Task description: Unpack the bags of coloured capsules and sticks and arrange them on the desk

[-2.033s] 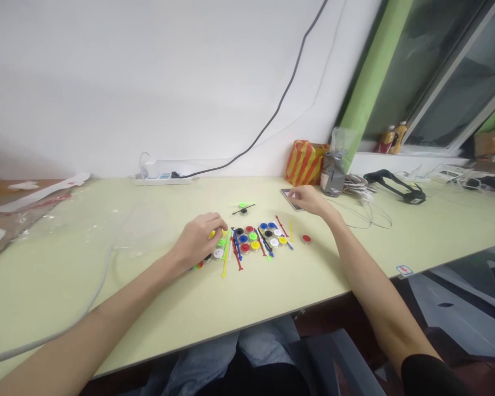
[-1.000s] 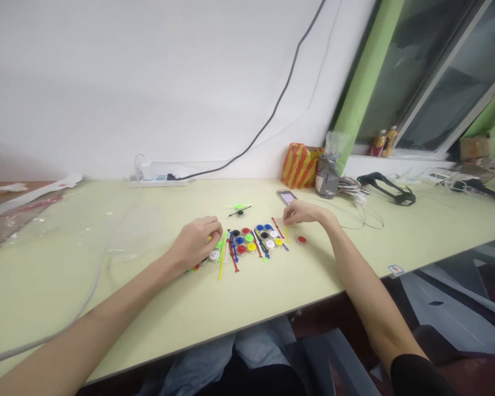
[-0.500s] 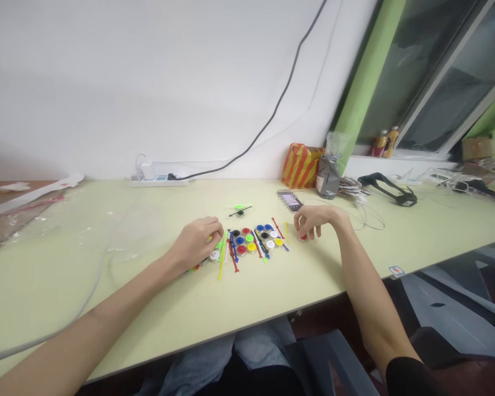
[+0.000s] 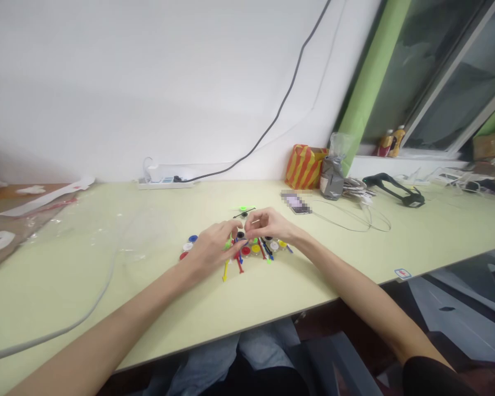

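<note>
My left hand [image 4: 210,246] is over the left part of a group of small coloured discs and plastic arrows. Its thumb and fingers point right, bent toward each other; a green piece [image 4: 227,243] shows beneath them. My right hand [image 4: 269,224] meets it from the right, fingers pinched, and what either hand holds is hidden. Around them are a red disc [image 4: 246,251], a yellow disc [image 4: 256,249], a blue disc [image 4: 193,238], a yellow arrow [image 4: 225,271] and a red arrow [image 4: 240,265]. Behind the hands lie a black arrow [image 4: 251,210] and a light green arrow [image 4: 243,208].
A phone [image 4: 297,203] lies behind my right hand. Farther back stand a striped bag [image 4: 304,168] and a grey pouch [image 4: 332,179]. A power strip [image 4: 165,183] sits by the wall. Clear plastic wrap [image 4: 136,234] and a white cable [image 4: 82,316] are at left.
My right hand has moved left from the red disc at the right end to my left hand. That disc no longer shows there. My left hand has shifted slightly right, uncovering discs on its left.
</note>
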`<state>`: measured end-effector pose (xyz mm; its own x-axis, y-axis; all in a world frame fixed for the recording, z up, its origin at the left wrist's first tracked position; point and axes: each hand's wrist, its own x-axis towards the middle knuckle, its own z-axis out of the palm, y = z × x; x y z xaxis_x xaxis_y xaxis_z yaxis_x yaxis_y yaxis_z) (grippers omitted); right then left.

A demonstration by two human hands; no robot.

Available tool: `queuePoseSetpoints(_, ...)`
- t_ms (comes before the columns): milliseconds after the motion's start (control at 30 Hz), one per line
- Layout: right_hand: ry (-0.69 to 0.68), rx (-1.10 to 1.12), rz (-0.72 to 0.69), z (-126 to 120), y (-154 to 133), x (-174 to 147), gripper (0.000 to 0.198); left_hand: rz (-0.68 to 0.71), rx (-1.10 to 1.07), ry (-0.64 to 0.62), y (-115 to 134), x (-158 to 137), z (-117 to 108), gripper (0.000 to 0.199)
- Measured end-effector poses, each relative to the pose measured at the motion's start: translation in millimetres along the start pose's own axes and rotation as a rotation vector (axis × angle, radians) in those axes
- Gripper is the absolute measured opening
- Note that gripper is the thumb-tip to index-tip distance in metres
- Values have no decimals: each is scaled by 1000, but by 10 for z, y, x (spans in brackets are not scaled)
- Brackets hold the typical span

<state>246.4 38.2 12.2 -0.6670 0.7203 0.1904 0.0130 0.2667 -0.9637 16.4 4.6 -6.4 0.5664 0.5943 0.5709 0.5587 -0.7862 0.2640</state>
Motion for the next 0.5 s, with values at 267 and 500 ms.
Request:
queuePoseSetpoints(267, 122, -23, -32, 53, 81, 24, 33, -47, -34, 13, -11, 44, 19, 16)
queuePoseSetpoints(500, 121, -260, -72, -9, 4, -37, 23, -141, -67, -162, -125, 63, -424, 25)
